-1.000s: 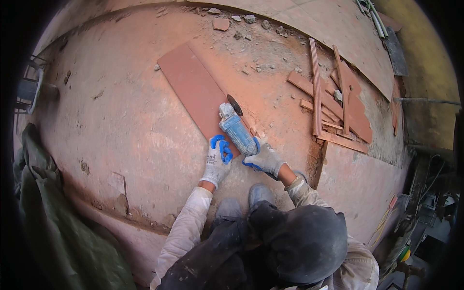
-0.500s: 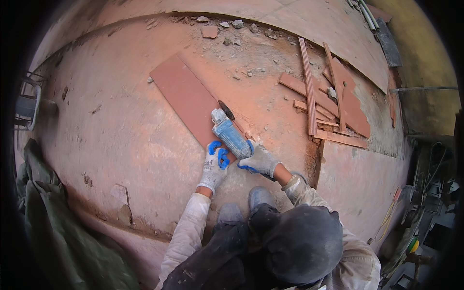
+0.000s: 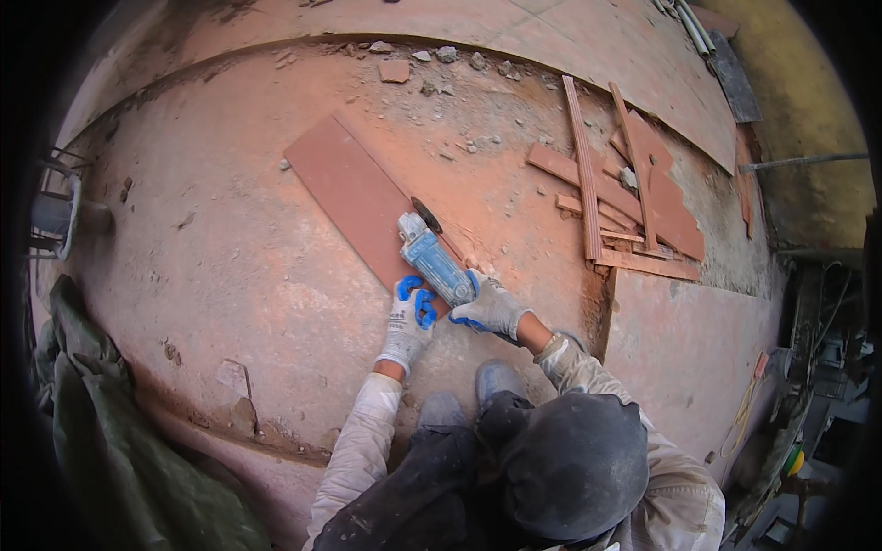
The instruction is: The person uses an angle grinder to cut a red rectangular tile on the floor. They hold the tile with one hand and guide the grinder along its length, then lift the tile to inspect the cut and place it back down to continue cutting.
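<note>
Across a long reddish-brown tile (image 3: 344,188) on the floor lies a dusty blue angle grinder (image 3: 436,262). Its dark disc (image 3: 426,216) stands at the tile's right-hand edge, where a narrow strip runs along the tile. My right hand (image 3: 493,308), in a grey glove with blue coating, grips the grinder's rear end. Beside it, my left hand (image 3: 405,323) in a matching glove is closed at the tile's near end, with blue-coated fingers bent over its edge. The grip's underside is hidden.
Cut tile strips and a broken slab (image 3: 671,207) are piled at the right. Stone chips (image 3: 446,55) and a tile fragment (image 3: 395,72) lie along the far ledge. A green tarp (image 3: 119,432) is bunched at lower left. My shoes (image 3: 499,381) are close behind the tile.
The whole view has shifted slightly. Both hands keep their holds, and the grinder stays at almost the same place on the tile.
</note>
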`<state>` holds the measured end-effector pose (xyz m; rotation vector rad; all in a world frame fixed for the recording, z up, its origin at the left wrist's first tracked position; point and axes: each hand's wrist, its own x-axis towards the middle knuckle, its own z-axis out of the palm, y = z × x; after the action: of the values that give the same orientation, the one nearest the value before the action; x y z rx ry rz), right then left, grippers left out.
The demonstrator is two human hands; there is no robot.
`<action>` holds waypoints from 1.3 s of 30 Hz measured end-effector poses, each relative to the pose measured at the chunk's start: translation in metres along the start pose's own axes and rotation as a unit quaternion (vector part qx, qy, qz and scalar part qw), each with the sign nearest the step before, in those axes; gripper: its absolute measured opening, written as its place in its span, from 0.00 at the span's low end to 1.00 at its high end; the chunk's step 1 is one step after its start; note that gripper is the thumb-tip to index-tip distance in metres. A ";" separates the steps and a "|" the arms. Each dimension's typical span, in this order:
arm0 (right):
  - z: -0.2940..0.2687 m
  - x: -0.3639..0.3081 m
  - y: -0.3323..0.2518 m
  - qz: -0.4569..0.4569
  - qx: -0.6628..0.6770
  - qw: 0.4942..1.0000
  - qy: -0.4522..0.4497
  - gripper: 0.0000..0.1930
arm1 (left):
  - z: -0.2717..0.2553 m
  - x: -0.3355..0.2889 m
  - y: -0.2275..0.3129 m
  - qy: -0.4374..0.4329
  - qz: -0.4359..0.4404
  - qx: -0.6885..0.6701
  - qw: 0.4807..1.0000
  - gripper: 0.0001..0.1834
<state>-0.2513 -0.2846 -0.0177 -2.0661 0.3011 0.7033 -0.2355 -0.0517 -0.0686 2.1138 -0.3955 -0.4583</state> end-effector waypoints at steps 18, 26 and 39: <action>-0.007 0.019 -0.020 0.026 0.092 0.995 -0.016 0.36 | -0.001 0.003 -0.004 0.002 0.014 0.011 1.000 0.16; -0.007 0.029 -0.021 0.019 0.081 0.996 -0.011 0.36 | -0.001 0.001 -0.007 -0.022 -0.017 -0.015 0.999 0.18; -0.001 0.031 -0.019 -0.009 0.124 0.992 0.004 0.38 | -0.001 0.003 -0.009 -0.021 -0.010 0.000 1.000 0.19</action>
<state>-0.2176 -0.2734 -0.0224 -1.8332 0.3562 0.6156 -0.2316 -0.0470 -0.0760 2.1127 -0.3992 -0.5156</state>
